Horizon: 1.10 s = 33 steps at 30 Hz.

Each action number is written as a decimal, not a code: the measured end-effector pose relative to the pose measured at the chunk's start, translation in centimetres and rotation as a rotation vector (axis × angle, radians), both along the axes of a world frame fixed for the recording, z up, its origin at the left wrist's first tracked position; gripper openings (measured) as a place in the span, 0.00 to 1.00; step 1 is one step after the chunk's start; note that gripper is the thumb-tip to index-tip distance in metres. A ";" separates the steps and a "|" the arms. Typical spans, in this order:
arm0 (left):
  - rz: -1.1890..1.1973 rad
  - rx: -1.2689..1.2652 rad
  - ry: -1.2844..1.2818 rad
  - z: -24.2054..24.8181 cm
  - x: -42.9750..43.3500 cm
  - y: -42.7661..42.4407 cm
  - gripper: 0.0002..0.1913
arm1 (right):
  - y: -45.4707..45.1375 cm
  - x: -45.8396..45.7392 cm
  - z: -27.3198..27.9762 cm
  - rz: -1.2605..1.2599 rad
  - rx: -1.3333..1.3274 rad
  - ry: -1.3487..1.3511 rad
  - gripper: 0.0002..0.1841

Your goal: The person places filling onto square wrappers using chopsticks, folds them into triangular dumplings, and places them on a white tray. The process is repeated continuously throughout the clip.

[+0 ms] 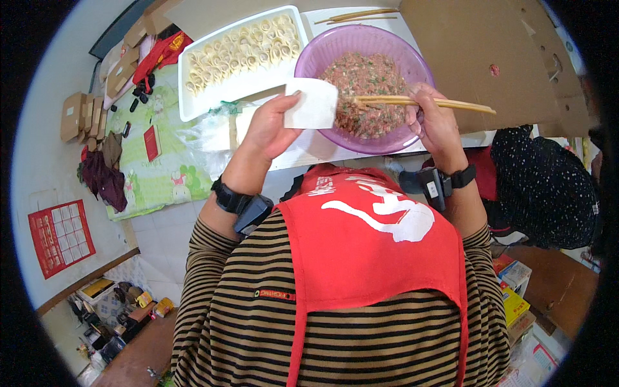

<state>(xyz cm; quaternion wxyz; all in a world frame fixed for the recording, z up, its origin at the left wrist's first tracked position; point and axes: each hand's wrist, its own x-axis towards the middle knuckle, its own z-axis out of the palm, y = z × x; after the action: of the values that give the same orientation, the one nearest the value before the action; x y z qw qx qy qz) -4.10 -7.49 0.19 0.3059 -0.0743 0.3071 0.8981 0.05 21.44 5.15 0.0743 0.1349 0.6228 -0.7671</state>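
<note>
My left hand (275,121) holds a square white dough wrapper (311,104) by its left side, thumb on top, at the near left rim of a purple plastic bowl (365,34). Minced meat filling with green bits (367,72) lies in the bowl. Wooden chopsticks (435,101) are gripped in my right hand (433,118) over the bowl's right side, their tips at the filling. Rows of folded dumplings (242,53) stand in a white tray (186,104) to the left of the bowl. Part of my right palm is hidden by its fingers.
More chopsticks (362,15) lie beyond the bowl. A clear plastic bag (205,140) and a white stack, apparently wrappers (245,123), are beside my left hand. Large cardboard (483,63) stands at the right. A green patterned cloth (169,169) with a red booklet (152,143) is at the left.
</note>
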 end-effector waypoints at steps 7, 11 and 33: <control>-0.071 0.144 -0.062 2.6 -0.4 3.3 0.21 | -2.8 2.4 1.4 0.059 0.497 0.641 0.08; -0.034 0.121 -0.098 2.9 -0.5 3.8 0.21 | -3.4 1.6 -0.1 0.133 0.956 1.154 0.09; -0.136 0.132 -0.008 1.1 0.1 3.4 0.21 | -3.9 1.8 -1.6 0.137 0.285 0.205 0.19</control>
<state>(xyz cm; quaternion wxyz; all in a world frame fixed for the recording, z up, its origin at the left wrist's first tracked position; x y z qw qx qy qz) -4.00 -4.11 1.34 0.3718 -0.0363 0.2505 0.8932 1.82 17.56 3.54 0.0424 0.0225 0.7370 -0.6742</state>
